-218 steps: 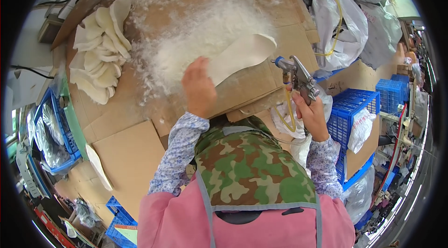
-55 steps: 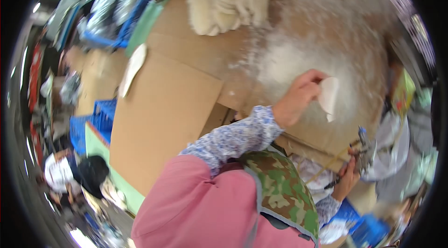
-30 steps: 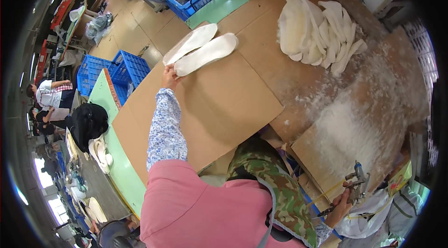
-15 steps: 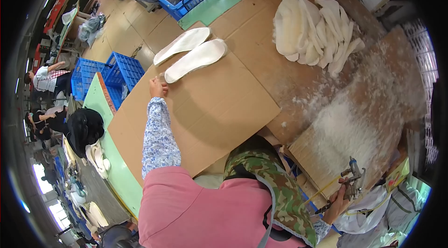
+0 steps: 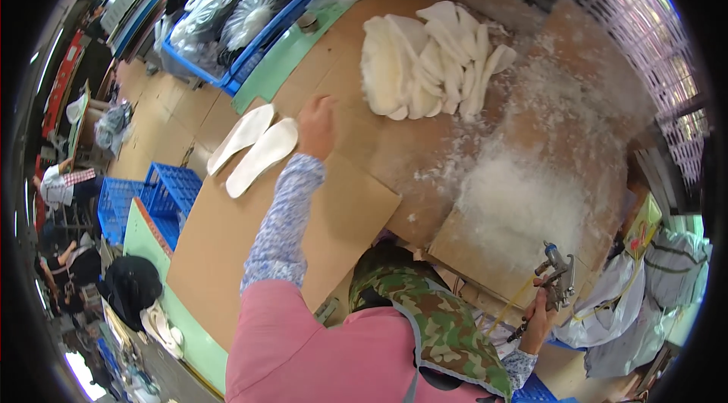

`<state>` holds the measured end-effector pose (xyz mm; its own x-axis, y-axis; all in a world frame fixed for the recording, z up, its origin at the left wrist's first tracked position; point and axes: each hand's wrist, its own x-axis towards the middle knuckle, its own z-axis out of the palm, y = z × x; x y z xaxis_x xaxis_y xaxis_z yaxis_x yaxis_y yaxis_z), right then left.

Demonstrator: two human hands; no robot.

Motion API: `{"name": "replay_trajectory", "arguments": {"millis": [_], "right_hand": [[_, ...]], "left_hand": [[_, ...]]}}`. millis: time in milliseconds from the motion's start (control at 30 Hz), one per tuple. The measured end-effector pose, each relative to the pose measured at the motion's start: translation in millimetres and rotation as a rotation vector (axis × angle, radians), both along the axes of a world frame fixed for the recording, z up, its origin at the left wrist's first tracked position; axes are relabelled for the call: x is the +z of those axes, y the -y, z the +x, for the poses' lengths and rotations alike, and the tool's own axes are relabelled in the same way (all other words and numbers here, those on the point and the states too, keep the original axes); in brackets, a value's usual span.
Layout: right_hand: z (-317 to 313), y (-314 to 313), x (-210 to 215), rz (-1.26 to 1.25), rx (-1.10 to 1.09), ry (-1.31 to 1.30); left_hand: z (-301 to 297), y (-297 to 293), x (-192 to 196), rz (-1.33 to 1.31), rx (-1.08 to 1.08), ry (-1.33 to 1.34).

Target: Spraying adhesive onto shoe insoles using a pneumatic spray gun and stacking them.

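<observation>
Two white insoles lie side by side on a flat cardboard sheet. Just right of their far ends is my left hand, its fingers smeared by motion; it appears apart from the insoles, and I cannot make out anything in it. My right hand, low on the right, is wrapped round the handle of a metal spray gun with a blue part on top. Beyond my left hand, a loose pile of cream fleecy insoles rests on the brown work surface.
White fluff is scattered over the surface at right. A blue crate of plastic bags stands at the far left, with a tape roll beside it. Blue baskets and a black cap are farther left. A yellow hose trails from the gun.
My left hand has moved from the near end of the two insoles to the right of their far ends, toward the pile. The view has turned right. My right hand keeps the spray gun.
</observation>
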<state>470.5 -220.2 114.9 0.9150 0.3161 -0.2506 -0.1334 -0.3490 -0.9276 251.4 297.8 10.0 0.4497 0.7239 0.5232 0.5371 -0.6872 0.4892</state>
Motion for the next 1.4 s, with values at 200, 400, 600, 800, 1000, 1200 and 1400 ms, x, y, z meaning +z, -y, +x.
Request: {"name": "replay_trajectory", "arguments": {"millis": [200,400,600,800,1000,1200,1400], "right_hand": [[-3.7,13.3,4.6,0.034,-0.105,0.011],[-17.2,39.4,1.2,0.015,-0.239,0.046],[-20.5,68.2,1.3,0.034,-0.35,0.028],[-15.2,71.1,5.2,0.018,-0.381,0.026],[-22.6,75.8,4.8,0.034,-0.425,0.035],[-13.9,95.8,-11.4,-0.03,-0.467,-0.019],[-6.5,102.3,-12.7,0.008,-0.444,-0.013]], "left_hand": [[187.8,9.0,43.5,-0.001,-0.369,0.198],[286.8,-29.7,18.7,0.415,-0.318,-0.309],[320.0,-32.2,20.3,-0.005,-0.114,-0.46],[338.5,-29.9,21.4,0.206,-0.093,-0.88],[342.0,-73.7,15.5,0.041,0.13,-0.606],[364.5,-21.5,139.5,0.549,-0.576,0.136],[343.4,163.6,234.7,-0.499,-1.068,0.124]]}}
